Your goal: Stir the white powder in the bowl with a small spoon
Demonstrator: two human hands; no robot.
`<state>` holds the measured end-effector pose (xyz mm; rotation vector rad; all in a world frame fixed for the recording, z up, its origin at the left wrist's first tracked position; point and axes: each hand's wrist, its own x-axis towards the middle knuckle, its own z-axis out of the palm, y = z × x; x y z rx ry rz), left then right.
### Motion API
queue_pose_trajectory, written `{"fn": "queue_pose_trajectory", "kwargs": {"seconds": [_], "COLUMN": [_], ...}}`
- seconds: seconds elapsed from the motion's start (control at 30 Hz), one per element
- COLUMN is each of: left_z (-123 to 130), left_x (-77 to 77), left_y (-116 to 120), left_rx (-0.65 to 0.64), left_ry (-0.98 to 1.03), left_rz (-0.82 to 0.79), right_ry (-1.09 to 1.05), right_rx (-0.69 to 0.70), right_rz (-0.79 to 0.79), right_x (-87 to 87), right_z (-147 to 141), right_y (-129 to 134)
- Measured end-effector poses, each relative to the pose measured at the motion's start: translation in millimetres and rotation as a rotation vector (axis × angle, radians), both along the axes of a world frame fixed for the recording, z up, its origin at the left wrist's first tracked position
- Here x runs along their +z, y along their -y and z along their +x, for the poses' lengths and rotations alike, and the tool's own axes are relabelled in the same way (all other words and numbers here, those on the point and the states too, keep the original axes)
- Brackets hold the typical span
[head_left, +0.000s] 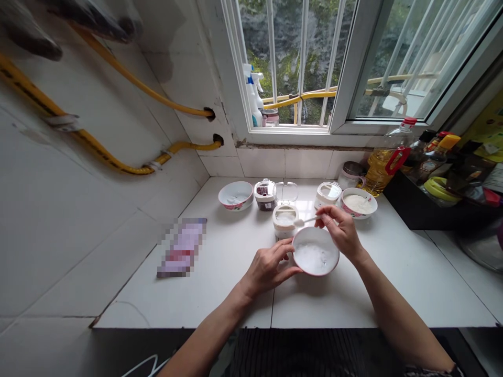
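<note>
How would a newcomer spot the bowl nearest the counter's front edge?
Find the window, then the counter below it. There the left hand grips the bowl by its side. Unlike the other two bowls farther back, it is being held.

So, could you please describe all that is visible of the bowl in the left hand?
The bowl is round and white inside, with a thin reddish rim, perhaps ceramic. It looks tilted toward the camera, with white, uneven contents. The left hand holds its left side; whether the bowl touches the counter is unclear.
</note>
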<state>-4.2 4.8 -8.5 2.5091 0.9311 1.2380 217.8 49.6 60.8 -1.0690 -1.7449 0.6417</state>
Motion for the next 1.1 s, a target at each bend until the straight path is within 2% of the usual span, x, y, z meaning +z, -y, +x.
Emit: {"fn": "queue_pose_trajectory", "kwargs": {"seconds": [0.13, 0.33, 0.43, 0.57, 0.67, 1.1], "left_z": [-1, -1, -1, -1, 0, 0], "left_x": [-0.1, 0.0, 0.4, 0.7, 0.9, 0.2], "left_y": [0, 1, 1, 1, 0, -1], "left_rx": [-0.002, -0.002, -0.003, -0.005, -0.009, -0.013], "left_ry": [-0.001, -0.004, -0.005, -0.004, 0.000, -0.006], "left_rz": [-0.013, -0.017, -0.022, -0.020, 0.000, 0.007], "right_ry": [0.157, 0.294, 0.202, -0.050, -0.185, -0.412], "right_rx": [0.077, 0.240, 0.260, 0.231, 0.227, 0.161], "right_rz": [-0.077, -0.132, -0.230, -0.450, -0.553, -0.671], "right_x": [1.8, -2.8, -3.3, -3.6, -4.3, -6.5], "right_z": [9, -4, -6, 0, 4, 9], "right_y": [-4, 0, 1, -4, -9, -20]}}
